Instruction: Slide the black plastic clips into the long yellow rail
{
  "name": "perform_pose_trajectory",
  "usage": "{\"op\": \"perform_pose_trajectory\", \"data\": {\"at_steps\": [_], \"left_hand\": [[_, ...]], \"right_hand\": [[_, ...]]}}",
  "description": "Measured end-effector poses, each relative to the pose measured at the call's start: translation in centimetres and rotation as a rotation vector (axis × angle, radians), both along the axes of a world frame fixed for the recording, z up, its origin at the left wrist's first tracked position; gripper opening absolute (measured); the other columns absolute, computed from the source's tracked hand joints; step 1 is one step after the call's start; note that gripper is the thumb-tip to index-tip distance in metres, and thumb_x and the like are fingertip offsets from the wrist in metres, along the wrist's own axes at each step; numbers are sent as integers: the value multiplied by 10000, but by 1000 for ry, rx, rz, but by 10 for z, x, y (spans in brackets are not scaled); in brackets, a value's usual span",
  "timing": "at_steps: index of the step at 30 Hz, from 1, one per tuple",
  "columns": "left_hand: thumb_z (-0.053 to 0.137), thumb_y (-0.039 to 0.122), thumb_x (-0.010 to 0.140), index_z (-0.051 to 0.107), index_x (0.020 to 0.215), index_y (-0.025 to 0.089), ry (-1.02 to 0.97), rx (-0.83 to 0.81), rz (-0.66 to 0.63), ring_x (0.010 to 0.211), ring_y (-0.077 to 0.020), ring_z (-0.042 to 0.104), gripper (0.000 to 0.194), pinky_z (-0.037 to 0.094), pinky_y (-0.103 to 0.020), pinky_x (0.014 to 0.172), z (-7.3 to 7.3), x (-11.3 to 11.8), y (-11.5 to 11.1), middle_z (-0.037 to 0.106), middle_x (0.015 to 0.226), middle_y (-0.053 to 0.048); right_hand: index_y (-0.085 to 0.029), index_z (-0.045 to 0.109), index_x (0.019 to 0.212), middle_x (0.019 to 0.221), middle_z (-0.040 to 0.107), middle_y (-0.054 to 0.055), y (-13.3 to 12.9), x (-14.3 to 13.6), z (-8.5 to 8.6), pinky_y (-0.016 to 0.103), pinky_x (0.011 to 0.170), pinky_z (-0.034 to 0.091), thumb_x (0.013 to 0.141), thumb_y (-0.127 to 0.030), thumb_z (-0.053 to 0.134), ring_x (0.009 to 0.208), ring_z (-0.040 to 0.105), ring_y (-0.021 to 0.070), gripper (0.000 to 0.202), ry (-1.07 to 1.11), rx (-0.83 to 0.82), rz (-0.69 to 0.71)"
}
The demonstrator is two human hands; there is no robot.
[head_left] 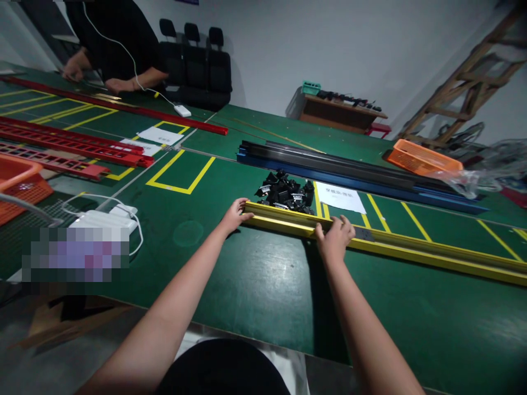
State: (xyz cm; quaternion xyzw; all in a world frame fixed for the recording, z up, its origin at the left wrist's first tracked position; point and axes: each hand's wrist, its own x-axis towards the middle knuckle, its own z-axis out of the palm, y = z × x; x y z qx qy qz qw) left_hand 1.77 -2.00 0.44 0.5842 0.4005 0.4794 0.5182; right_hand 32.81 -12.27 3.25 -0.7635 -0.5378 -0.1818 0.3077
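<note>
- The yellow rail [411,249] lies along the green desk [255,285], right in front of the person. Its left end is by the left hand, and its other end runs out of view.
- A flat dark piece [364,235] sits at the rail, just beside the right hand. I cannot tell if it is fixed on or loose.
- The black parts [284,192] lie in a messy heap just behind the rail, near its left end. They look loose, so I judge that these ones are not put on anything. I cannot count them.
- How much is done on the rail is hard to tell, as the hand hides some of it.
- The left hand [237,215] is partly closed. It holds the end of the rail between thumb and fingers.
- The right hand [336,236] is partly open. Its thumb and fingers are spread apart and touch the rail. I cannot tell how hard they press.
- A white paper [341,198] lies behind the rail, to the right of the heap.
- Farther back are black rails [329,158] and a blue rail [304,171], side by side. An orange basket [426,159] is near their right end.
- Across the desk, a co-worker [119,38] in a black top has both hands near a long red rail [197,125].
</note>
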Motion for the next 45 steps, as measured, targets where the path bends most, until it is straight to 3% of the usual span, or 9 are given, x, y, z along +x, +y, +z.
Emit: {"op": "perform_pose_trajectory", "data": {"at_steps": [3, 7, 12, 16, 21, 30, 35, 39, 45], "left_hand": [[576, 449, 748, 549, 1093, 128, 23, -64, 115, 1059, -204, 585, 472, 430, -374, 951, 5, -1, 19, 605, 1163, -161], [520, 372, 781, 657, 928, 102, 293, 6, 280, 891, -200, 629, 337, 459, -347, 869, 17, 8, 56, 687, 937, -138], [556, 316, 752, 710, 866, 134, 542, 95, 173, 864, -213, 631, 265, 448, -314, 816, 29, 41, 97, 706, 915, -115], [524, 325, 781, 721, 815, 119, 710, 56, 153, 845, -223, 629, 287, 433, -308, 769, 29, 68, 121, 706, 895, -138], [603, 274, 715, 722, 774, 119, 764, -1, 108, 790, -208, 625, 204, 426, -304, 749, 26, 76, 140, 707, 838, -125], [756, 265, 529, 677, 881, 147, 607, 61, -244, 819, -205, 612, 379, 452, -325, 809, 15, 65, 123, 690, 877, -62], [755, 199, 503, 630, 950, 156, 580, 107, -127, 811, -189, 582, 467, 449, -333, 804, 18, 61, 120, 653, 878, -46], [729, 221, 549, 613, 957, 154, 409, 126, -17, 852, -181, 565, 430, 436, -338, 837, 29, 49, 114, 631, 916, -53], [680, 243, 621, 581, 1006, 169, 86, 99, 89, 931, -168, 558, 404, 451, -309, 841, 41, 24, 76, 612, 969, -48]], "right_hand": [[-147, 521, 1110, 1246, 433, 170, 9, -38, 1, 481, 985, 284, 821, -348, 448, 1189, 328, 288, 360, 1, 10, 159], [-150, 542, 1103, 1220, 480, 153, 22, -71, -7, 477, 1007, 277, 825, -251, 393, 1214, 328, 274, 332, 90, 28, 202], [-160, 564, 1110, 1190, 531, 126, 23, -79, -20, 477, 1021, 266, 841, -222, 362, 1213, 339, 271, 342, 85, 51, 150], [-147, 577, 1096, 1161, 554, 122, 23, -76, -22, 448, 1018, 284, 846, -221, 377, 1176, 381, 253, 329, 45, 79, 149], [-139, 593, 1063, 1144, 566, 121, 27, -75, -24, 430, 1014, 293, 843, -210, 394, 1145, 404, 234, 305, 29, 100, 138], [-145, 598, 1059, 1139, 572, 114, 26, -76, -24, 431, 1012, 298, 850, -214, 413, 1131, 419, 232, 287, 30, 103, 133], [-140, 599, 1044, 1124, 574, 118, 25, -76, -23, 423, 1005, 300, 855, -223, 400, 1113, 428, 233, 287, 25, 97, 129], [-144, 600, 1040, 1122, 574, 119, 25, -77, -22, 423, 996, 303, 850, -218, 395, 1100, 431, 233, 289, 29, 101, 138], [-138, 599, 1056, 1122, 570, 132, 25, -76, -22, 433, 982, 311, 841, -213, 395, 1090, 439, 241, 305, 28, 96, 144]]}}
